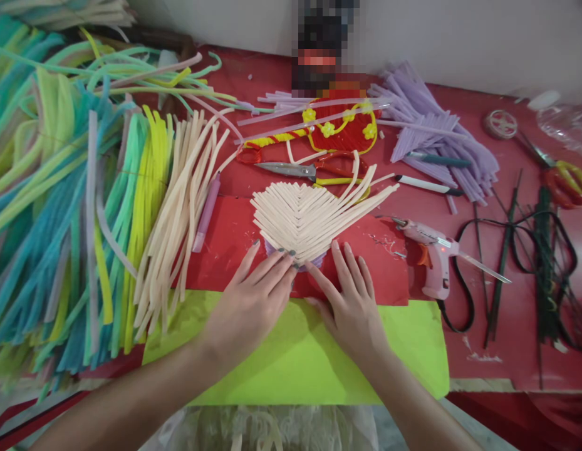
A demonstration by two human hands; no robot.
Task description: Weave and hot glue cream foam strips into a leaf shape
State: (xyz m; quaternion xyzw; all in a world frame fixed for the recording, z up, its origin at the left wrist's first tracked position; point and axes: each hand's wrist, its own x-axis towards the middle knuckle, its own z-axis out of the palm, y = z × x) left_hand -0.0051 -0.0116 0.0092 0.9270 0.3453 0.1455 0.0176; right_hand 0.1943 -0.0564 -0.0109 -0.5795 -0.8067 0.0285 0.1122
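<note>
A leaf-shaped piece of cream chenille stems point(295, 216), laid in a herringbone pattern, lies on a red sheet point(225, 250). Several stem ends stick out loose at its upper right. Part of a purple layer point(315, 263) shows beneath its lower edge. My left hand point(260, 282) rests with extended fingers on the lower edge of the piece. Beside its lower right edge lies my right hand point(349, 288), fingers stretched out and apart, index fingertip at the purple layer. Neither hand grips anything visible.
Bundles of coloured chenille stems point(60, 207) fill the left side. Scissors point(314, 172) lie behind the piece, near a red-and-yellow decorated item point(342, 128). Purple stems point(431, 138) are at the back right. A pink glue gun point(436, 257) with a black cord lies right; a green sheet point(295, 357) lies in front.
</note>
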